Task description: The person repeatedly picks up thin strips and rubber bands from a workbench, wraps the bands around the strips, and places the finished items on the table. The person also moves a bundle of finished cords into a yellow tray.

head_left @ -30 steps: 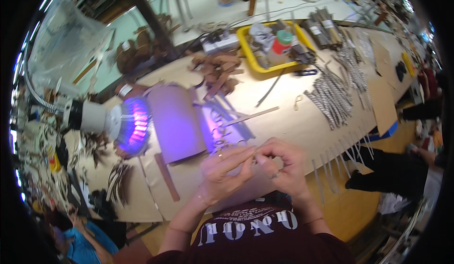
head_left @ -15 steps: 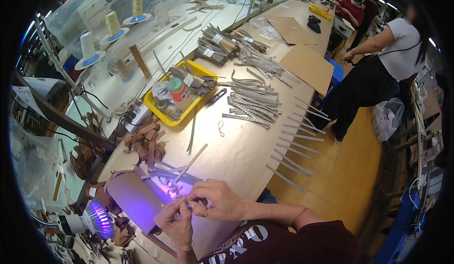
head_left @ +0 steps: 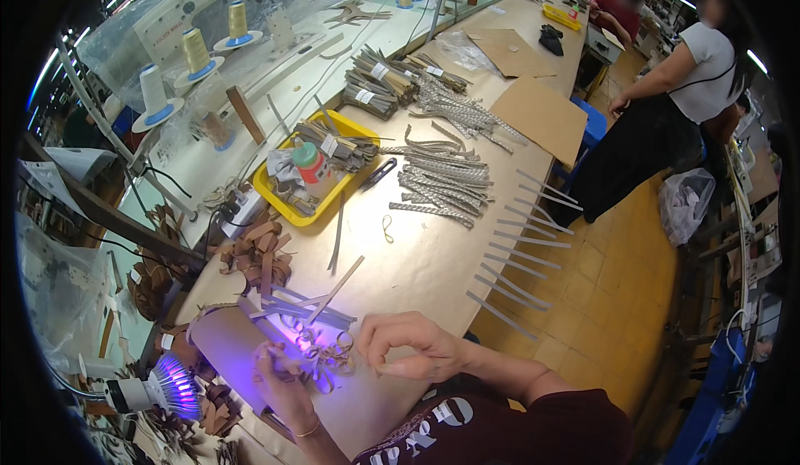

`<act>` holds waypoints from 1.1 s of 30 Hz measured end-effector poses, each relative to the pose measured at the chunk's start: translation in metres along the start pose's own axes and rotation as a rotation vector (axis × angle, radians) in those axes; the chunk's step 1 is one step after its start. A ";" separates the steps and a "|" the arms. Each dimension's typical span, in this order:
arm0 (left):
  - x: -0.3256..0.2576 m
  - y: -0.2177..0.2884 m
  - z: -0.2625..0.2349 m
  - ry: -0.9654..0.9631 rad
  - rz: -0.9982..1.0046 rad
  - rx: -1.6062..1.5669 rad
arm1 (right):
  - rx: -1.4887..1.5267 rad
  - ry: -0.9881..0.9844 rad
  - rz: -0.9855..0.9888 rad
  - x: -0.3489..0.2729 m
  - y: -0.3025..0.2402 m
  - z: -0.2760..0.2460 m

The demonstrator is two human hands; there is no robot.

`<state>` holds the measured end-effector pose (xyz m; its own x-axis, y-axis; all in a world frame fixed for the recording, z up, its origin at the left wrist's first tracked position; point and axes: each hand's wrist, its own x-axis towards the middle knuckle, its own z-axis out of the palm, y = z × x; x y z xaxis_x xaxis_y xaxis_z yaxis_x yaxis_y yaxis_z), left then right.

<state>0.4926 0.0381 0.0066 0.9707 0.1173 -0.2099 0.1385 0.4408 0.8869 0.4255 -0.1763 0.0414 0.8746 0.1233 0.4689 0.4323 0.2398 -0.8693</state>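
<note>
My left hand (head_left: 285, 390) is by the brown padded roll (head_left: 229, 344), in purple light, its fingers curled together. What they hold, if anything, is too small to make out. My right hand (head_left: 412, 347) is apart from it, to the right, thumb and fingers bent round into a pinch; nothing I can name shows at the tips. Between the hands lies a heap of small curled strip loops (head_left: 333, 357). Flat grey strips (head_left: 312, 308) lie just beyond, with a longer tan strip (head_left: 337, 288) across them. A purple-lit lamp (head_left: 173, 386) shines from the left.
A yellow tray (head_left: 302, 217) holds a green-topped bottle (head_left: 308, 163) and strip bundles. Braided strips (head_left: 442, 183) lie right of it; brown leather pieces (head_left: 258, 252) lie left. Grey strips (head_left: 521, 261) overhang the table's right edge. A person (head_left: 700, 90) stands beyond the aisle.
My hands were together at the fingertips and have parted: the left moved left toward the roll, the right slightly right. The heap of loops between them now shows more fully.
</note>
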 end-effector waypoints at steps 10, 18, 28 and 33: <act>-0.015 -0.016 0.009 -0.463 -0.298 -0.083 | -0.648 -0.197 -0.050 0.008 0.022 0.001; -0.018 -0.027 0.012 -0.317 -0.506 -0.137 | -0.463 -0.117 -0.183 0.004 0.011 -0.005; 0.007 -0.041 -0.026 -0.198 -0.596 -0.491 | 0.398 0.564 -0.348 -0.059 -0.050 -0.113; 0.002 -0.044 -0.043 -0.167 -0.381 -0.075 | -0.206 0.919 0.268 -0.103 -0.079 -0.206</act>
<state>0.4802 0.0573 -0.0502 0.8722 -0.2095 -0.4420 0.4849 0.4890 0.7251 0.3464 -0.4065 0.0298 0.7419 -0.6701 0.0231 0.1479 0.1300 -0.9804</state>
